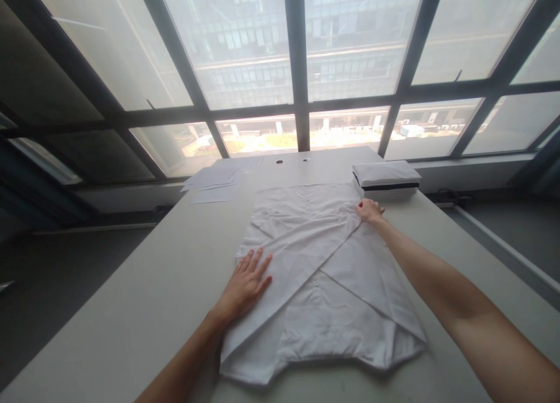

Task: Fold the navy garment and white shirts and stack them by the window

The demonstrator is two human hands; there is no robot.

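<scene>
A white shirt (306, 234) lies spread on the white table (118, 309), its sleeves folded across the body so that they overlap in the middle. My left hand (247, 283) rests flat on the shirt's left side with the fingers spread. At the upper right edge of the shirt, my right hand (371, 210) pinches a bit of the white fabric near the end of the folded sleeve. Wrinkles run across the cloth between the two hands. The near edge of the shirt curves inward at its middle.
A stack of folded white garments (387, 175) with a dark layer stands at the far right of the table. Several sheets of paper (214, 180) lie at the far left. Large windows (301, 123) with dark frames rise behind the table.
</scene>
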